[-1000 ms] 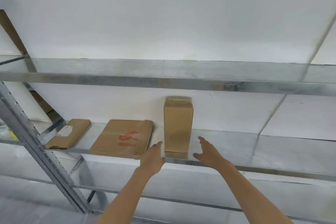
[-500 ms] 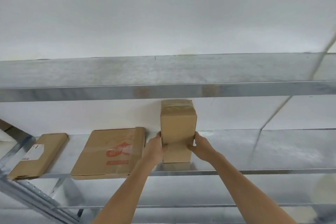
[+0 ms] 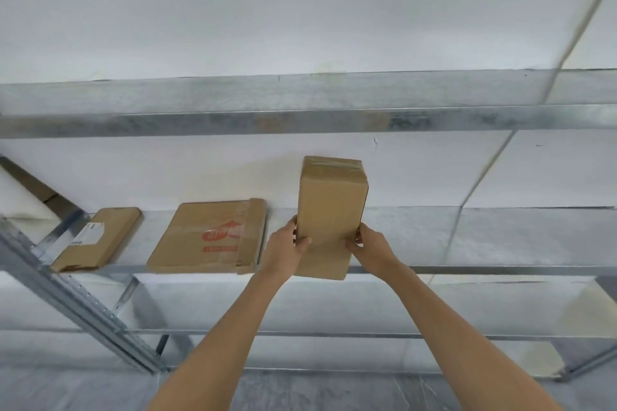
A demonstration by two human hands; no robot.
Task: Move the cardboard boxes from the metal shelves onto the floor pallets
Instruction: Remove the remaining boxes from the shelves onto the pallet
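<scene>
My left grip (image 3: pixel 283 245) and right grip (image 3: pixel 372 248) are both clamped on the box (image 3: pixel 329 207). They hold one side each of its lower half, thumbs on the front face and fingers wrapped round the side edges. The box stands on end with its taped top leaning back toward the wall (image 3: pixel 300 10). Its lower end juts past the front lip of the middle shelf (image 3: pixel 467 233). I cannot tell whether it touches the shelf, as my grips and the box itself hide the contact.

Left of it on the same shelf lies a flat box (image 3: pixel 207 237) with red print, just beside my left grip, its front edge at the lip. Further left, apart from it, lies a small box (image 3: pixel 96 238) with a white label. It is near the slanted upright (image 3: pixel 66 304) with its row of holes.

The shelving is bare galvanised metal, dull grey and mottled. The top shelf (image 3: pixel 300 110) runs across above the box, and a lower shelf (image 3: pixel 334 307) runs below my forearms. Behind everything the wall is plain white, with a thin pale line (image 3: pixel 567 53) running slantwise down it at the right. Grey floor (image 3: pixel 300 390) shows at the bottom, between my arms.
</scene>
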